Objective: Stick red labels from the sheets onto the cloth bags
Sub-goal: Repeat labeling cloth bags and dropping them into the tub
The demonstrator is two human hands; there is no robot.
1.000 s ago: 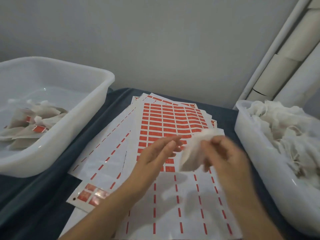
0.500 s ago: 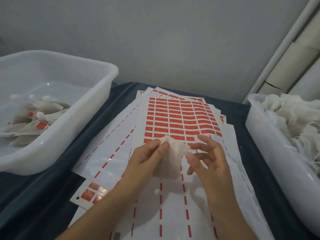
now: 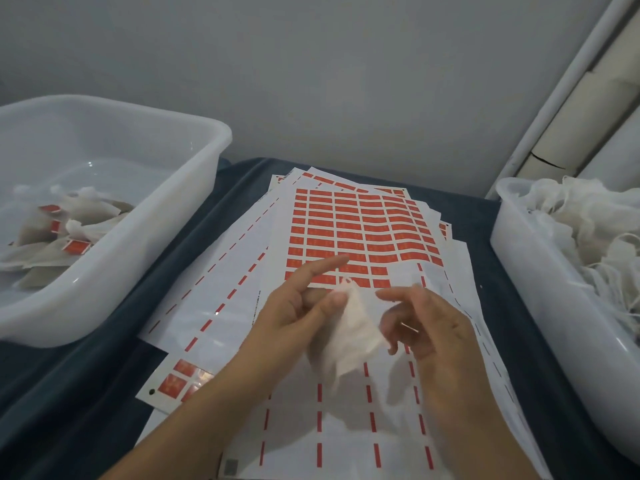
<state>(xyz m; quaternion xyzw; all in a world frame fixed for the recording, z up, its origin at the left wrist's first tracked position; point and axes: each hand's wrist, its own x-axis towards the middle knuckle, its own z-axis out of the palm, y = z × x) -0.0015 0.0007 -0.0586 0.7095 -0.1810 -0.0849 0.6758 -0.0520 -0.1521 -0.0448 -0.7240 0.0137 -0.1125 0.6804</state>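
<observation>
Two white plastic tubs, one per side. Left tub (image 3: 194, 188) at 9 o'clock holds a loose pile of labelled cloth bags (image 3: 59, 237); three red labels show on them, bag count unclear since they overlap. Dark blue cloth (image 3: 104, 358) covers the table under everything. Centre, 12 o'clock: fanned stack of label sheets (image 3: 360, 233), at least four overlapping, exact number not readable. Top sheet carries a grid of red labels at its far half, six columns visible; near half is stripped, only thin red dashes left. One small sheet corner (image 3: 180, 379) pokes out at 7 o'clock with about four red labels and a black dot. Left hand (image 3: 294, 317) sits above the sheets near centre, thumb and a curled finger pinching the upper edge of one cloth bag (image 3: 349, 334), index finger extended straight toward 1 o'clock over the label grid. The bag hangs between both hands, above the stripped part of the top sheet, blocking some dashes. Right hand (image 3: 426, 327) just right of the bag, fingers loosely bent, fingertips at the bag's right edge; motion blur, so I cannot tell whether it grips or only touches. Both forearms cover the near sheet edges. Right tub (image 3: 526, 271) at 3 o'clock is heaped with unlabelled white bags (image 3: 588, 230) and strings, uncountable. Pale tubes (image 3: 588, 109) lean in the corner at 1 o'clock.
</observation>
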